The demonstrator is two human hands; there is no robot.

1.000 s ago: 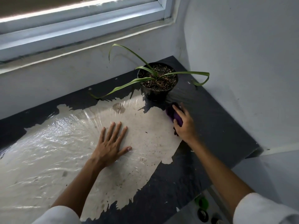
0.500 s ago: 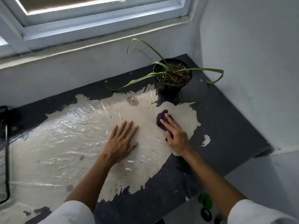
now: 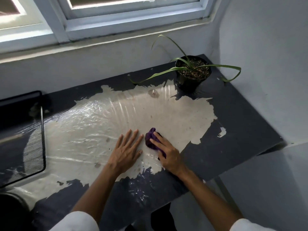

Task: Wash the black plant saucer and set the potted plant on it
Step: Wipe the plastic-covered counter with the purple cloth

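The potted plant (image 3: 193,75) stands upright in the far right corner of the table (image 3: 241,117), close to the white wall and well apart from both hands. Its pot is round, black and smooth, filled with dry, crumbly brown soil. A few long, narrow green leaves arch out, one drooping onto the tabletop.

The table is matt dark grey, with a large ragged pale patch (image 3: 183,114) under a glossy, wrinkled clear film. The pot sits just beyond that patch's far edge.

On the near side of the patch the right hand (image 3: 170,157) holds a bunched purple cloth (image 3: 150,139) down against the film. Its fingers lie over the cloth, a fold showing between them; the thumb is hidden. Just beside it the left hand (image 3: 125,152) rests flat, fingers straight and slightly spread, holding nothing.

A black mesh tray (image 3: 31,144) is cut off at the left edge. A dark rounded shape (image 3: 11,207) below it is too dim to identify.
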